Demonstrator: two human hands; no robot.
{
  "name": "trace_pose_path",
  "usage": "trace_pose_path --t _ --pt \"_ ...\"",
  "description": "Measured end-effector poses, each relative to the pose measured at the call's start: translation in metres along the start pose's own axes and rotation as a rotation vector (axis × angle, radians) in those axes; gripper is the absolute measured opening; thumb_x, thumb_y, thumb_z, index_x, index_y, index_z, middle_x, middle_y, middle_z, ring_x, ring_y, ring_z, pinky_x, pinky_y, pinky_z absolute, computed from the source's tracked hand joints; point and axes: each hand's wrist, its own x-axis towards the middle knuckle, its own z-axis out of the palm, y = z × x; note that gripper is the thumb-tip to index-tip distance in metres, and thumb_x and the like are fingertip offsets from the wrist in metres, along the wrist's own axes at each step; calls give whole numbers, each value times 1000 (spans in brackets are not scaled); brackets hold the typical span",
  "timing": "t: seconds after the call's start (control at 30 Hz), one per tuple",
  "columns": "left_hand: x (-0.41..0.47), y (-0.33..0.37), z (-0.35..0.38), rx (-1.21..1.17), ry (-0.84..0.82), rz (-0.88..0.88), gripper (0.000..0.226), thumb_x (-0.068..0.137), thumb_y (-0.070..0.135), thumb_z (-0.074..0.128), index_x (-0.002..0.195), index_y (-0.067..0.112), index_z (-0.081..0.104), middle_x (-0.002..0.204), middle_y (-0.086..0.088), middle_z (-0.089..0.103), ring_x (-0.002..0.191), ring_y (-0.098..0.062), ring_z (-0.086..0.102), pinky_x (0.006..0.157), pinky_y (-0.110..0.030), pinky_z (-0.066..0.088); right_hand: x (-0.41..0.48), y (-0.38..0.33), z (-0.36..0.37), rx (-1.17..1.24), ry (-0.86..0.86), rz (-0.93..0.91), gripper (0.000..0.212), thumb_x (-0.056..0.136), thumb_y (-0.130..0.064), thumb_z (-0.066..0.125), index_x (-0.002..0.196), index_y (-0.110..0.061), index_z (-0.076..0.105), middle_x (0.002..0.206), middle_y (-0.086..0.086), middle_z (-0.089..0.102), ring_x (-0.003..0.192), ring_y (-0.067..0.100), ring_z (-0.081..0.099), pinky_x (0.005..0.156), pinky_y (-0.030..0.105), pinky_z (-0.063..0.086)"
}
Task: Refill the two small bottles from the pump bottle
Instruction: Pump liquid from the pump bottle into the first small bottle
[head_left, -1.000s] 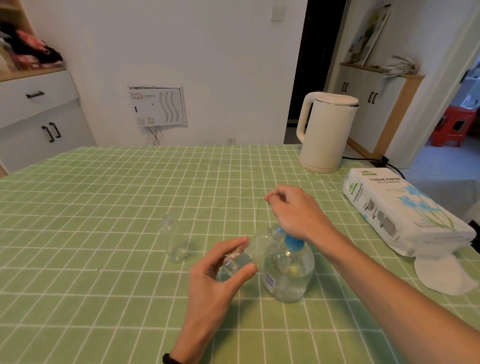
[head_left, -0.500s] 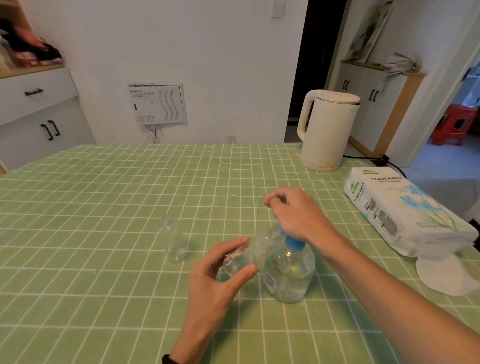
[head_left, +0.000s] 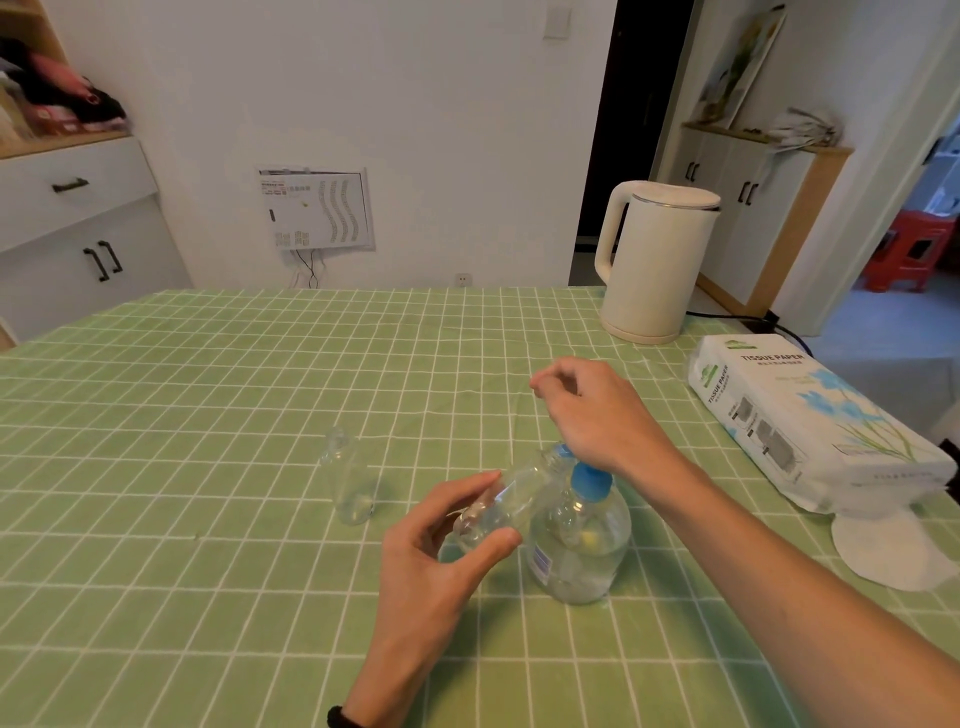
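The left hand (head_left: 441, 561) grips a small bottle (head_left: 498, 504) of clear plastic, with the thumb below it and the fingers curled over its bottom half. This bottle is tilted, almost lying on its side, and its open end points up and to the right, toward the right hand. The open end comes just under the heel of the right hand (head_left: 597, 415), beside the top of the pump bottle (head_left: 576, 540).

The right hand rests on the head of the pump bottle, so the head itself is hidden; only the blue collar (head_left: 589, 478) shows below the wrist. Its fingers are curled and the thumb meets the first finger, but I cannot tell if they hold something. The pump bottle stands upright on the table (head_left: 208, 415), directly under the right hand and touching the tilted bottle on its left side.

The second small bottle (head_left: 350, 478) stands upright and alone, to the left of the left hand and apart from it.

Beyond the right hand stands a cream kettle (head_left: 657, 260). To the right of the right forearm lies a tissue pack (head_left: 810, 431), with a white round pad (head_left: 893, 545) at its nearer end.
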Motion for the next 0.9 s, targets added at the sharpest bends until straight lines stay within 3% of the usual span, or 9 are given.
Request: trace_pose_path --t 0.17,0.3,0.47,0.6,0.73,0.8,0.9 --pt "0 -3 -2 20 -3 -16 49 68 30 91 114 40 81 117 5 82 115 -18 75 97 -21 58 -1 9 6 7 -12 15 29 107 -22 44 106 -25 73 53 -16 61 38 1 47 44 19 39" --pt "-1 -2 -3 23 -1 -18 48 68 32 91 113 40 81 118 5 82 116 -18 75 98 -22 57 -3 8 6 -17 -16 8 29 107 -23 44 107 -25 73 61 -12 62 40 1 49 49 24 38" --pt "-1 0 -1 21 -2 -12 48 68 31 91 114 40 81 118 6 82 115 -15 76 96 -20 58 -3 2 2 13 -2 3 27 108 -29 45 103 -19 70 69 -10 62 58 8 53 58 31 44" --pt "-1 -1 0 11 1 -11 50 66 30 92 114 41 81 118 6 82 113 -14 77 94 -19 58 -3 -4 -1 1 68 -67 25 110 -37 43 117 -24 64 102 -13 66 85 6 65 71 32 50" --pt "-1 -2 0 -1 -4 -7 49 68 28 92 115 38 81 118 4 82 114 -16 77 94 -19 58 -2 3 1 55 48 -67 19 109 -33 45 125 -33 56 95 -17 65 69 -6 64 51 11 43" --pt "0 -4 0 7 -4 -8 49 68 27 92 114 39 81 117 4 82 113 -16 77 94 -19 57 -1 6 2 63 19 -58 22 107 -25 45 125 -34 55 98 -11 71 64 -7 62 49 11 42" --pt "0 -6 -2 13 -5 -12 48 69 28 92 114 38 81 117 5 82 115 -16 76 96 -19 57 -1 9 6 71 -37 -22 30 105 -17 44 127 -31 58 99 -6 74 59 1 61 53 21 44"
